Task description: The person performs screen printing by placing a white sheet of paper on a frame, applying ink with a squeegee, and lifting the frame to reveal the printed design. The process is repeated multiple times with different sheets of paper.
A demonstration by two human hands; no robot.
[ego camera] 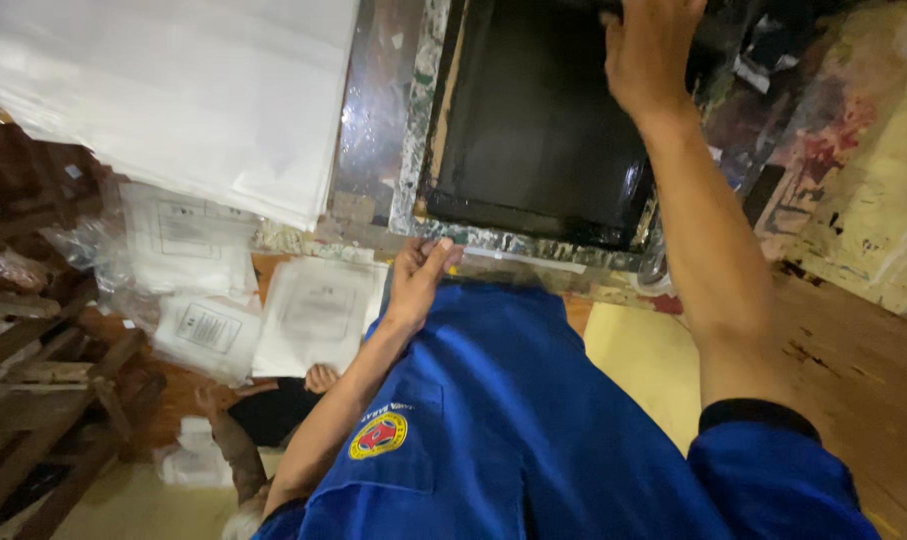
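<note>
A screen-printing frame (443, 235) with a black mesh (533, 120) and a paint-spattered rim lies on the work surface in front of me. My left hand (418, 275) grips the frame's near edge, thumb on top and fingers curled under. My right hand (648, 50) reaches across the mesh and rests at its far side. Its fingertips are cut off by the top of the view, so what it holds is hidden. My blue shirt (513, 430) fills the lower middle.
A thick stack of white sheets (173, 90) lies left of the frame. Below it are printed clear plastic bags (208, 325), and another person in black (273, 410) crouches there. Wooden racks (33, 380) stand at left, and a paint-stained wooden table (853, 340) at right.
</note>
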